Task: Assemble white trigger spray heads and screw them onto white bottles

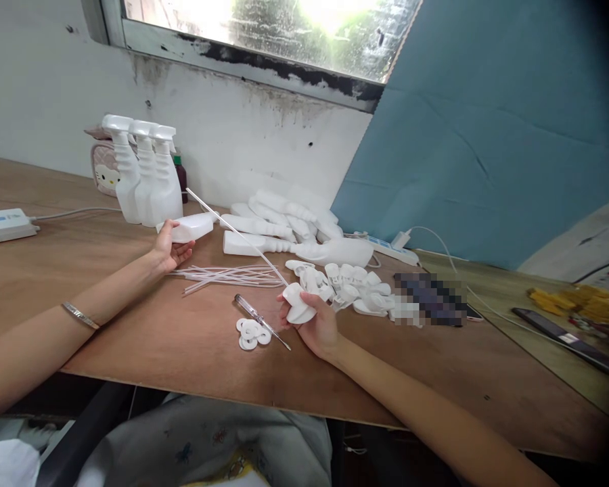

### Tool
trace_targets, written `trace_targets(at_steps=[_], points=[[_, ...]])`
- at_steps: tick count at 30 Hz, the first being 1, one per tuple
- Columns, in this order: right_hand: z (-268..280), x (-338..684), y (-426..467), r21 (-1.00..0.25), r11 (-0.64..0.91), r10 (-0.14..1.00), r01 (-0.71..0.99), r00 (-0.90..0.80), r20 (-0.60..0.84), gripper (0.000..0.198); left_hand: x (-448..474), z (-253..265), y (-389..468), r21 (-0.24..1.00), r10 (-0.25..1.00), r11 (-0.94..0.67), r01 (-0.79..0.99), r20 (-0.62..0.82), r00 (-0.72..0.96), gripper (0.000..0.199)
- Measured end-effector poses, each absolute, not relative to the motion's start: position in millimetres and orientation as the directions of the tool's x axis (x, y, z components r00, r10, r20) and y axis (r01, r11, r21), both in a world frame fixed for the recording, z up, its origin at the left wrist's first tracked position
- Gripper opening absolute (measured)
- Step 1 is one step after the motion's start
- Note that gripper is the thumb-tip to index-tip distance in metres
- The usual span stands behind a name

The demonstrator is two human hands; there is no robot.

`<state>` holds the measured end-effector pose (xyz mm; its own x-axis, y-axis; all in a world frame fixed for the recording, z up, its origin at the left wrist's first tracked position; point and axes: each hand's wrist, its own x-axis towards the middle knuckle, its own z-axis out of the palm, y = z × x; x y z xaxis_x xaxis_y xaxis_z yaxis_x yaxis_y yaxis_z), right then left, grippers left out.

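Note:
My left hand (170, 247) is closed around the base of a white plastic bottle (195, 228), which lies tilted on its side above the table with its narrow neck to the right. My right hand (317, 326) grips a white spray head (298, 303). From that head a long thin white tube (233, 233) slants up to the left, passing in front of the lying bottles. Below my left hand is a bundle of loose white tubes (228, 276). A clear-handled screwdriver (256, 314) and a small pile of white washers (251, 333) lie left of my right hand.
Several white bottles (264, 223) are heaped against the wall, with a pile of spray heads (358, 287) in front. Three assembled spray bottles (157, 182) stand back left, by a pink pouch (104, 166). Power strips (5, 225) with cables and a dark phone (568, 338) lie at the sides.

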<state>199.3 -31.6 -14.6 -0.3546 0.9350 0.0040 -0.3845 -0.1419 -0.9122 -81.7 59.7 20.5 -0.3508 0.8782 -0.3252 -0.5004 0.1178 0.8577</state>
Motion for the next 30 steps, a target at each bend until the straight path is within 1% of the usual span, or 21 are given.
trace_targets(at_steps=[7, 13, 20, 26, 30], points=[[-16.0, 198.6, -31.6, -0.913, -0.138, 0.933, -0.385, -0.359, 0.011, 0.032, -82.1, 13.5, 65.0, 0.886, 0.904, 0.217, -0.409, -0.341, -0.257, 0.005], [-16.2, 198.9, -31.2, -0.913, -0.141, 0.933, -0.384, -0.36, 0.007, 0.032, -80.2, 13.1, 64.4, 0.916, 0.899, 0.223, -0.334, -0.326, -0.291, 0.016], [-15.3, 198.5, -31.7, -0.913, -0.143, 0.93, -0.382, -0.367, 0.008, 0.033, -83.6, 14.2, 63.8, 0.929, 0.907, 0.267, -0.256, -0.332, -0.26, 0.015], [-15.6, 199.1, -31.6, -0.916, -0.143, 0.932, -0.375, -0.361, 0.003, 0.032, -85.2, 14.6, 62.7, 0.913, 0.885, 0.376, -0.16, -0.405, -0.231, 0.02], [-16.3, 199.4, -31.3, -0.918, -0.144, 0.933, -0.37, -0.359, -0.001, 0.032, -84.8, 15.4, 63.1, 0.93, 0.891, 0.344, -0.128, -0.366, -0.268, 0.016]])
